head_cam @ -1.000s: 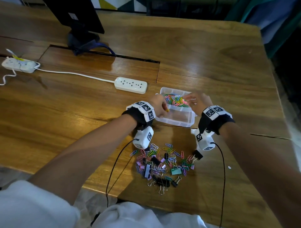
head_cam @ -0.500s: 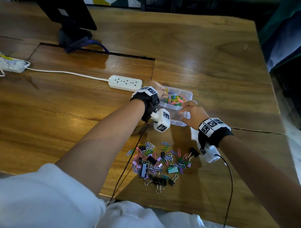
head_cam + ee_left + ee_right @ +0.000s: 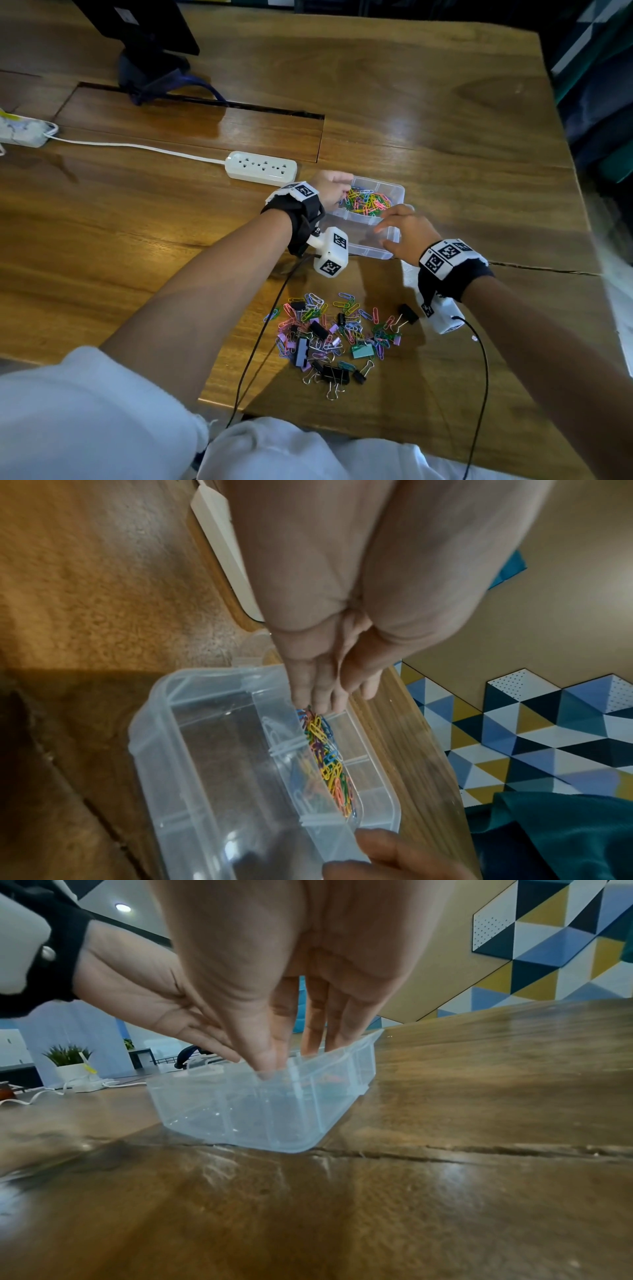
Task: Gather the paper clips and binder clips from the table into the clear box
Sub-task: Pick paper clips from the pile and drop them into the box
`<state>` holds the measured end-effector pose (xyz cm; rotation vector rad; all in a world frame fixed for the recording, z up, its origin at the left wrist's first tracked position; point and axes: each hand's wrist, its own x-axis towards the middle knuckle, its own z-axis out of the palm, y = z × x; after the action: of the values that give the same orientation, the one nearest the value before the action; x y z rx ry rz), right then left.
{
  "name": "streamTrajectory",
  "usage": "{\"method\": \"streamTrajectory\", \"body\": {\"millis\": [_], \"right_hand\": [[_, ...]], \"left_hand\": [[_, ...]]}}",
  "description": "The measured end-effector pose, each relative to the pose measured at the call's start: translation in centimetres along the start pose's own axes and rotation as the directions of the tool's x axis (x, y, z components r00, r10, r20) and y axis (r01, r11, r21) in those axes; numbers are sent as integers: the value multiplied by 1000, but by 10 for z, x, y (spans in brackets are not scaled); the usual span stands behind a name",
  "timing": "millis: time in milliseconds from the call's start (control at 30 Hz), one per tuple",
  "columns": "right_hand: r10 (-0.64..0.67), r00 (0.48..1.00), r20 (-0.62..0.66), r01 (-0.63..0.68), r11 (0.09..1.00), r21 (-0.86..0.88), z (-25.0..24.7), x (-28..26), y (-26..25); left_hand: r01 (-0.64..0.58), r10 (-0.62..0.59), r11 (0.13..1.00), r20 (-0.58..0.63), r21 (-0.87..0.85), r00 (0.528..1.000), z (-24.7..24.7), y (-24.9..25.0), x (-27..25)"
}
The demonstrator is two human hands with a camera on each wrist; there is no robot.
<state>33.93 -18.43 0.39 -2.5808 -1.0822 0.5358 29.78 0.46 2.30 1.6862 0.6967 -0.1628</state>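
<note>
The clear box (image 3: 359,251) stands on the wooden table; its far compartment holds coloured paper clips (image 3: 368,202), its near one looks empty. My left hand (image 3: 342,198) reaches in from the box's far left end, straight fingertips (image 3: 318,704) touching the paper clips (image 3: 329,764). My right hand (image 3: 383,236) holds the box's near right corner, thumb and forefinger (image 3: 270,1066) pinching the wall of the box (image 3: 240,1110). Nearer to me lies a loose pile of paper clips and binder clips (image 3: 335,335), among them a black one (image 3: 335,373) and a teal one (image 3: 362,351).
A white power strip (image 3: 262,168) lies just left of the box, its cord running to a second strip (image 3: 24,132). A dark monitor stand (image 3: 150,72) stands at the back. A crack (image 3: 548,270) runs right from the box. Black wrist cables cross the table's near edge.
My left hand has moved from the box's near left side to over the far compartment. My right hand has drawn back from the far compartment to the near right corner.
</note>
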Motion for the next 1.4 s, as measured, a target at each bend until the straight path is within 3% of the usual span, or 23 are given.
{"method": "streamTrajectory", "body": {"millis": [167, 267, 333, 433, 600, 933, 1200, 1400], "right_hand": [[-31, 997, -68, 32, 999, 16, 5, -5, -4], [-108, 990, -96, 109, 994, 13, 13, -18, -10], [-179, 983, -28, 178, 984, -19, 16, -29, -15], [-186, 967, 174, 188, 982, 5, 21, -49, -23], [-51, 926, 375, 65, 998, -26, 40, -65, -25], [-64, 915, 399, 49, 998, 47, 56, -58, -45], [-111, 932, 344, 96, 994, 59, 57, -57, -44], [-100, 927, 360, 101, 995, 16, 55, -54, -44]], "left_hand": [[-172, 167, 972, 43, 159, 985, -2, -1, -10], [-318, 255, 885, 217, 341, 942, -2, -6, -29], [-356, 197, 805, 351, 475, 915, -3, -15, -45], [-365, 47, 658, 448, 659, 893, -4, -35, -66], [-335, -115, 466, 431, 819, 895, -9, -73, -92], [-333, 2, 515, 388, 790, 922, -5, -98, -111], [-314, -14, 580, 394, 752, 919, -1, -96, -106], [-335, -25, 556, 418, 761, 908, 0, -96, -107]]}}
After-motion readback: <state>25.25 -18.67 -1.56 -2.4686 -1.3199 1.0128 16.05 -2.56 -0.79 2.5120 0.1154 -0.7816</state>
